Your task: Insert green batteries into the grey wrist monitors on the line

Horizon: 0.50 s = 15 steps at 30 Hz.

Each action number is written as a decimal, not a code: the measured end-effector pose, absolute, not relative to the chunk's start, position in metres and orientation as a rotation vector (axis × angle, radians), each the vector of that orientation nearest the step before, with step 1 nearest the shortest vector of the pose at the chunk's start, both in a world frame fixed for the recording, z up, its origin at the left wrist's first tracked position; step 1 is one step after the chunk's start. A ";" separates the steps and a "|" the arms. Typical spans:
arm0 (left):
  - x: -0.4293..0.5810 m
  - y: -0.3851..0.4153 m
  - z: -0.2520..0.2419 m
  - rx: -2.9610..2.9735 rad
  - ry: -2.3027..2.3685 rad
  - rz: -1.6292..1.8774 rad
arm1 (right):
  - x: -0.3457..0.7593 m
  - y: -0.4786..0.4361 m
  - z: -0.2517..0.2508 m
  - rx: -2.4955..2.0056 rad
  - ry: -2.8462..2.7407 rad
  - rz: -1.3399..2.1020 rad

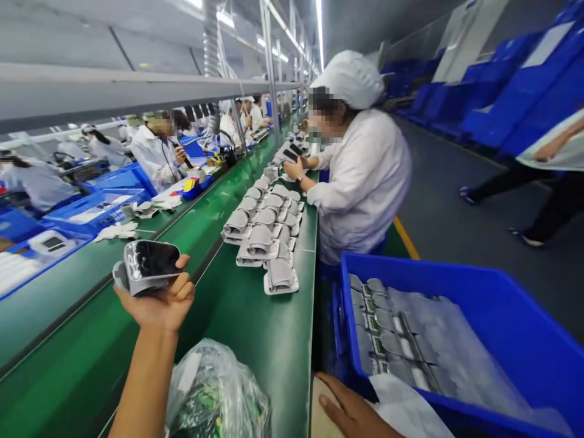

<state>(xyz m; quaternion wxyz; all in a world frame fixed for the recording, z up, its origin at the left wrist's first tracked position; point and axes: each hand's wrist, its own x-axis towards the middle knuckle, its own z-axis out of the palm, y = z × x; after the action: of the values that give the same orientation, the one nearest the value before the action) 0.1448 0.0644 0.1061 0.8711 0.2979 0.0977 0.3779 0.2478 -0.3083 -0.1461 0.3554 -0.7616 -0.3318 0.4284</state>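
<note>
My left hand [159, 301] is raised over the green belt, its fingers wrapped round a grey-white device [148, 266] with a dark glossy screen and a grey cuff. At the bottom, beside the bench edge, my right hand [349, 407] lies with its fingers against a beige object [325, 404], only partly in view; whether it grips this is unclear. Rows of similar grey cuffed devices [264, 225] are stacked on the green bench [292, 322] ahead. Near my left forearm sits a clear plastic bag [219, 389] with green and yellow pieces inside.
A blue bin [429, 264] at the right holds packed grey devices and translucent sheets. A person [365, 158] in a white cap and coat works at the bench ahead. Another person walks at the far right. Blue trays [95, 210] and more people are across the belt.
</note>
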 end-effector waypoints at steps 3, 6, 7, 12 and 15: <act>0.145 0.054 0.118 0.808 0.245 0.732 | 0.253 -0.302 -0.151 -2.026 -0.911 1.010; 0.152 0.051 0.116 1.043 0.392 0.698 | 0.257 -0.294 -0.149 -2.064 -0.995 0.903; 0.158 0.051 0.110 1.100 0.455 0.686 | 0.257 -0.291 -0.147 -2.067 -1.024 0.871; 0.188 0.050 0.059 1.282 0.684 0.609 | 0.261 -0.281 -0.135 -2.106 -0.989 0.780; 0.193 0.052 0.037 1.395 0.766 0.556 | 0.264 -0.280 -0.133 -2.114 -0.951 0.838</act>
<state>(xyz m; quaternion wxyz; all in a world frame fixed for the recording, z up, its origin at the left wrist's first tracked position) 0.1930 0.0518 0.0371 0.6653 0.6178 0.3391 0.2463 0.2645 -0.2800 -0.1333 0.3319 -0.8090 -0.3638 0.3208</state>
